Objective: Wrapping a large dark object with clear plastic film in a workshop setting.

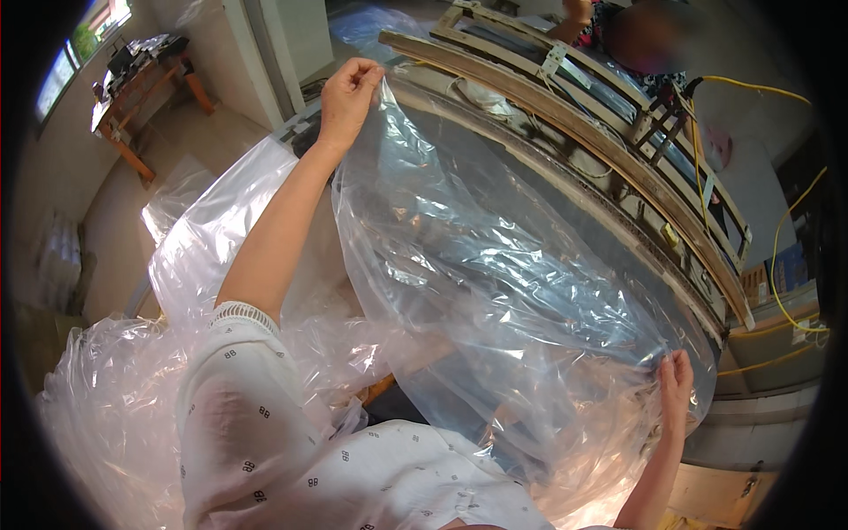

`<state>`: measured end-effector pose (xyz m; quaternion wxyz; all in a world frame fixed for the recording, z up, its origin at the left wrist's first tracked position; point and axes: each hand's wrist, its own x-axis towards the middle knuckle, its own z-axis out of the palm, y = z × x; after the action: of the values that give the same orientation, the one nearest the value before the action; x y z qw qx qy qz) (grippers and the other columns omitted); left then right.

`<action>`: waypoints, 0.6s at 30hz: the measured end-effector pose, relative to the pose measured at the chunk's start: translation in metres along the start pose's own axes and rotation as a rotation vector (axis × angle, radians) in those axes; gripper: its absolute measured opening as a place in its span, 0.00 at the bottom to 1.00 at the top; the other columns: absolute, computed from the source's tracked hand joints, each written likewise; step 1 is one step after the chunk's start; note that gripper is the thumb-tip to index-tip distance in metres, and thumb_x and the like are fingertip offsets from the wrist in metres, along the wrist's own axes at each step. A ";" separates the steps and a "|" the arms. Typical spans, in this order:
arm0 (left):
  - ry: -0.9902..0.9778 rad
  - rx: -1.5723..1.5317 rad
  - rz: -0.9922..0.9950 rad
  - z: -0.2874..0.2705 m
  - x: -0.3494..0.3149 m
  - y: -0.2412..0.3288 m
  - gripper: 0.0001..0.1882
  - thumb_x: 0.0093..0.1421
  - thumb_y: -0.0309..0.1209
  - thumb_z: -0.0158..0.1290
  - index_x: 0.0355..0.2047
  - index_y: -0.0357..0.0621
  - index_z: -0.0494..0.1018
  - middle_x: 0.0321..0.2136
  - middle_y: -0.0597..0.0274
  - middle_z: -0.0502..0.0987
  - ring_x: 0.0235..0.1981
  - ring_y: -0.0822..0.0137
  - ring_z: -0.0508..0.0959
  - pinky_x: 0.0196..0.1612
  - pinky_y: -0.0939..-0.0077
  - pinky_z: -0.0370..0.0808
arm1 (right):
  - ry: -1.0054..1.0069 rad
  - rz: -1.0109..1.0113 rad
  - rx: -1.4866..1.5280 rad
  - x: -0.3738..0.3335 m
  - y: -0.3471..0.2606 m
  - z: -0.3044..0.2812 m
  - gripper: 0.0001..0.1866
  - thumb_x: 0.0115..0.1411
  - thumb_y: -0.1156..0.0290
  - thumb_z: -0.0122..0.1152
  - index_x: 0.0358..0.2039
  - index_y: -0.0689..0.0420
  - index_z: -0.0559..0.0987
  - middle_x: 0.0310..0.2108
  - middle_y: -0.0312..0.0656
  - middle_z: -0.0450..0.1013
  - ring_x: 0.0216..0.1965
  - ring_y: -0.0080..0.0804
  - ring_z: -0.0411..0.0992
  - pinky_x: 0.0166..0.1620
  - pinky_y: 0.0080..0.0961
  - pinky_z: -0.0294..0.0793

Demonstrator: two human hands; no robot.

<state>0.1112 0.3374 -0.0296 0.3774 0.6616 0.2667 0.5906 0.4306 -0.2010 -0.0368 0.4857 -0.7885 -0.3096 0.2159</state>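
Observation:
A large sheet of clear plastic film [495, 256] spreads between my two hands, wrinkled and shiny, over a dark work surface. My left hand [346, 99] is raised at the far side, its fingers pinched on the film's upper corner. At the right, my right hand [675, 389] grips the film's other edge between thumb and fingers. From the left hand the film hangs in folds, and its near part bunches toward my body. More loose clear plastic [115, 397] lies heaped to my left.
Beyond the film runs a long machine frame with a wooden bar [565, 115] and metal brackets. Yellow cables [777, 256] hang at the right. Another person [640, 44] is behind the machine. An orange-legged table [146, 84] with objects on it stands at the far left.

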 end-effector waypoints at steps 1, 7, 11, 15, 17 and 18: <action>-0.006 -0.001 -0.003 0.001 0.000 -0.001 0.06 0.55 0.30 0.52 0.29 0.40 0.72 0.19 0.72 0.69 0.20 0.83 0.66 0.23 0.88 0.65 | 0.010 -0.013 -0.008 -0.002 -0.005 0.003 0.07 0.59 0.75 0.48 0.25 0.55 0.63 0.21 0.27 0.56 0.22 0.13 0.52 0.25 0.10 0.52; -0.004 0.118 -0.029 0.013 0.004 -0.032 0.08 0.56 0.34 0.51 0.33 0.44 0.71 0.25 0.68 0.71 0.25 0.77 0.70 0.29 0.81 0.71 | 0.184 -0.121 -0.389 -0.022 -0.016 0.010 0.04 0.53 0.78 0.49 0.30 0.60 0.67 0.25 0.30 0.57 0.28 0.16 0.54 0.30 0.13 0.57; 0.058 0.321 -0.111 -0.052 0.048 -0.148 0.12 0.55 0.33 0.51 0.39 0.43 0.69 0.33 0.62 0.74 0.32 0.69 0.73 0.35 0.77 0.71 | 0.367 -0.207 -0.862 -0.026 -0.028 0.016 0.13 0.44 0.84 0.46 0.30 0.55 0.70 0.28 0.44 0.62 0.26 0.44 0.65 0.27 0.31 0.64; 0.085 0.820 -0.100 -0.099 0.092 -0.214 0.19 0.53 0.40 0.47 0.34 0.35 0.72 0.33 0.47 0.74 0.34 0.57 0.73 0.39 0.68 0.68 | 0.568 -0.098 -1.038 -0.060 0.037 -0.031 0.10 0.43 0.81 0.48 0.27 0.55 0.72 0.28 0.42 0.64 0.28 0.43 0.67 0.29 0.34 0.66; 0.127 0.878 0.019 -0.077 0.090 -0.218 0.17 0.55 0.37 0.45 0.37 0.35 0.71 0.36 0.47 0.73 0.38 0.52 0.73 0.42 0.65 0.67 | 0.680 -0.046 -1.081 -0.094 0.060 -0.063 0.09 0.43 0.80 0.50 0.25 0.54 0.74 0.28 0.42 0.65 0.29 0.42 0.68 0.31 0.34 0.67; 0.110 0.931 0.059 -0.071 0.091 -0.217 0.17 0.55 0.37 0.45 0.37 0.36 0.71 0.36 0.48 0.73 0.39 0.51 0.72 0.42 0.65 0.67 | 0.771 0.062 -1.072 -0.110 0.067 -0.080 0.08 0.44 0.79 0.51 0.25 0.54 0.75 0.28 0.42 0.66 0.31 0.42 0.68 0.33 0.34 0.67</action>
<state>0.0763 0.5476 -0.1523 0.0088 0.7355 0.5041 0.4526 0.4216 -0.3506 -0.0580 0.0955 -0.9505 -0.1553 -0.2518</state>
